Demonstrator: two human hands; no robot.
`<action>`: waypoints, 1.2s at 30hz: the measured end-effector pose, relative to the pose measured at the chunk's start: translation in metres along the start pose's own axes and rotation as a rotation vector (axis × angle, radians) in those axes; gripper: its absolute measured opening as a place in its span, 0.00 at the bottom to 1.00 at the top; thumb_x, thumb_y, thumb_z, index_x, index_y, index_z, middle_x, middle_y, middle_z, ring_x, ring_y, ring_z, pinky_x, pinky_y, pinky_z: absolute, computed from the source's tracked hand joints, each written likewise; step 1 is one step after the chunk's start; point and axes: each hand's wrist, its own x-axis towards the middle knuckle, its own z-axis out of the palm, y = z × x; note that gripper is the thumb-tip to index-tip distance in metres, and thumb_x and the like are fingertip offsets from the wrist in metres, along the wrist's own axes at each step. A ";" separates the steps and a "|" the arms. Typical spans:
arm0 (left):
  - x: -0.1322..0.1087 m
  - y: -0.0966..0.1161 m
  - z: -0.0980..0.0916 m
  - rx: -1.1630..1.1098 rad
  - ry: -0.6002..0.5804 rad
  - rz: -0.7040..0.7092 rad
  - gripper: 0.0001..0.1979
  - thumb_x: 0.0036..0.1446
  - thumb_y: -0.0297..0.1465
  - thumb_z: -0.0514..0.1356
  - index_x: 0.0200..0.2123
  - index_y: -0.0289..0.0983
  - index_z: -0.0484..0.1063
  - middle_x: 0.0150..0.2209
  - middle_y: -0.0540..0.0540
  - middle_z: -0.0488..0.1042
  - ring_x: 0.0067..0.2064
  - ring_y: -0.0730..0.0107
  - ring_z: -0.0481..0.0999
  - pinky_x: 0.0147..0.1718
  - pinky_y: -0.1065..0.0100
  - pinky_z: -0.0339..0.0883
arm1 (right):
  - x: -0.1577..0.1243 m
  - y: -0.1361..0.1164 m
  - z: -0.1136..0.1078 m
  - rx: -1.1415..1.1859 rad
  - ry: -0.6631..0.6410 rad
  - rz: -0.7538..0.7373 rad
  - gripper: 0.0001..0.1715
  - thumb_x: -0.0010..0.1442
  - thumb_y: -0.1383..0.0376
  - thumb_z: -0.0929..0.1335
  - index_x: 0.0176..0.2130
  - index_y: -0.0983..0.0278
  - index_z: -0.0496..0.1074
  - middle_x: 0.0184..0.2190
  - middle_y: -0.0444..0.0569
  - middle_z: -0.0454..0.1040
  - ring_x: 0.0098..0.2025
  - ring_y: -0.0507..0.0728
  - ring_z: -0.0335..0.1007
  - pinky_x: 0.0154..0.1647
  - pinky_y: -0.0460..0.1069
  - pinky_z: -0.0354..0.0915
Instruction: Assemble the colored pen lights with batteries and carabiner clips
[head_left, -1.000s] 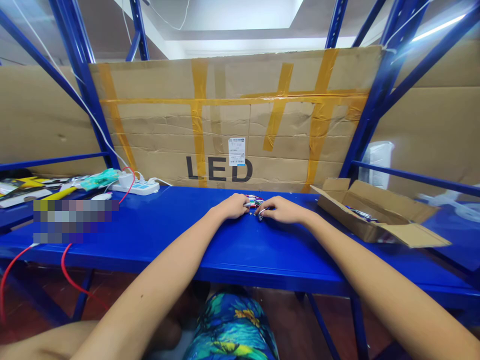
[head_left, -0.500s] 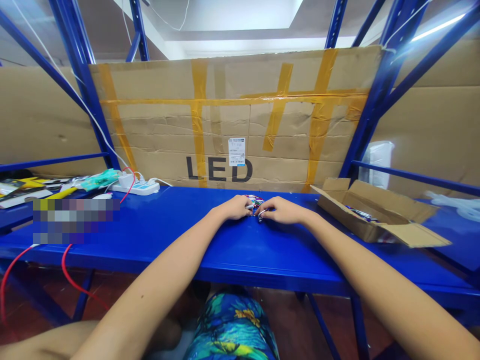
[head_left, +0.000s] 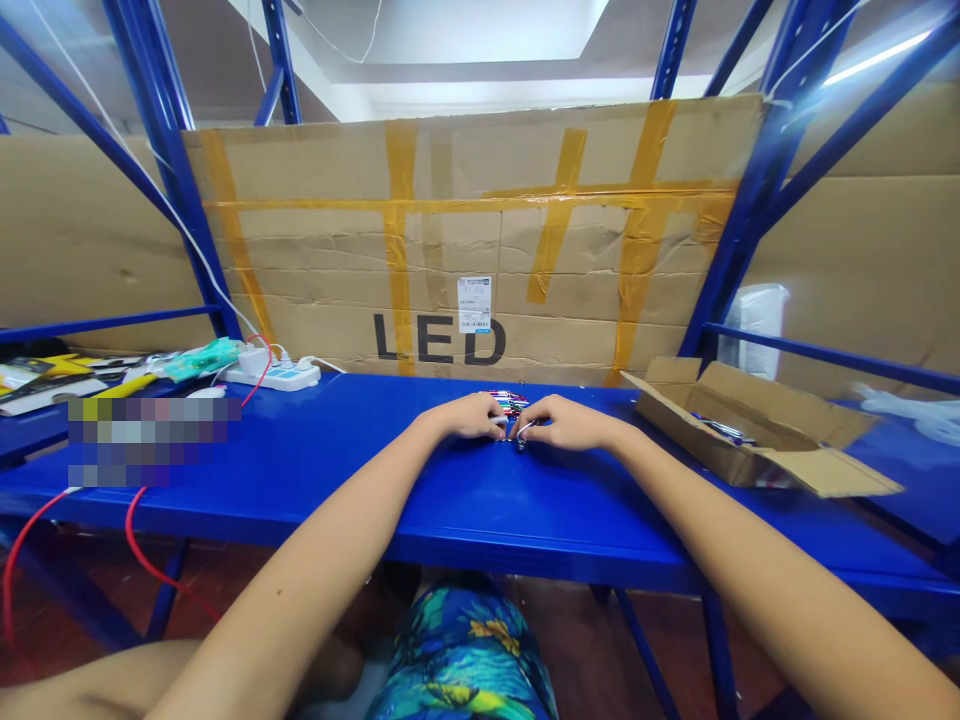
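Observation:
On the blue table [head_left: 300,450] a small heap of colourful slim pieces, pen-like with shiny metal parts [head_left: 508,399], lies just beyond and between my hands. My left hand [head_left: 474,416] is closed, its thumb and fingers pinching something small and whitish that is mostly hidden. Just to its right, my right hand [head_left: 556,424] pinches a small silver-and-white piece [head_left: 522,436], too small to name, close above the tabletop. The fingertips of both hands are close together but apart.
To the right stands an open cardboard box [head_left: 720,430] with several slim metallic pieces inside. A white power strip [head_left: 277,374] with plugs sits at the back left, near tools and packets. A large cardboard sheet [head_left: 330,260] closes off the back, between blue rack posts.
My left fingertips have drawn slightly down and left, opening a small gap to the right hand. The right hand still pinches its small piece in nearly the same place.

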 end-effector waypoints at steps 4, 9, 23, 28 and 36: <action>0.000 -0.001 0.000 0.000 -0.020 -0.003 0.09 0.48 0.34 0.64 0.23 0.36 0.69 0.19 0.54 0.62 0.24 0.74 0.59 0.25 0.68 0.48 | -0.001 -0.001 -0.001 -0.006 0.002 0.000 0.14 0.57 0.63 0.66 0.36 0.65 0.80 0.33 0.49 0.80 0.34 0.56 0.72 0.38 0.48 0.63; 0.000 -0.001 -0.001 0.012 -0.033 0.007 0.08 0.48 0.35 0.63 0.24 0.36 0.71 0.20 0.54 0.63 0.24 0.74 0.59 0.25 0.68 0.48 | -0.001 -0.003 -0.001 0.013 0.002 0.004 0.14 0.57 0.62 0.66 0.35 0.64 0.80 0.33 0.48 0.80 0.34 0.56 0.71 0.38 0.48 0.63; -0.007 0.000 -0.012 -0.120 0.105 -0.001 0.12 0.52 0.38 0.60 0.35 0.35 0.72 0.28 0.50 0.73 0.29 0.72 0.67 0.28 0.70 0.55 | -0.003 0.000 -0.008 0.008 0.130 0.043 0.17 0.57 0.57 0.64 0.33 0.66 0.77 0.27 0.46 0.74 0.30 0.54 0.64 0.32 0.48 0.58; -0.016 -0.008 -0.016 -0.037 0.243 -0.129 0.11 0.54 0.34 0.57 0.39 0.35 0.71 0.35 0.45 0.77 0.33 0.70 0.72 0.31 0.71 0.60 | -0.003 0.002 -0.009 -0.022 0.163 0.085 0.17 0.57 0.57 0.64 0.31 0.66 0.76 0.24 0.45 0.71 0.28 0.53 0.61 0.29 0.48 0.55; -0.017 -0.013 -0.016 0.042 0.110 -0.264 0.10 0.51 0.35 0.60 0.29 0.35 0.77 0.28 0.47 0.76 0.31 0.69 0.71 0.30 0.70 0.59 | -0.001 0.003 -0.005 0.006 0.129 0.081 0.15 0.56 0.58 0.64 0.29 0.65 0.75 0.25 0.45 0.72 0.28 0.53 0.63 0.30 0.48 0.57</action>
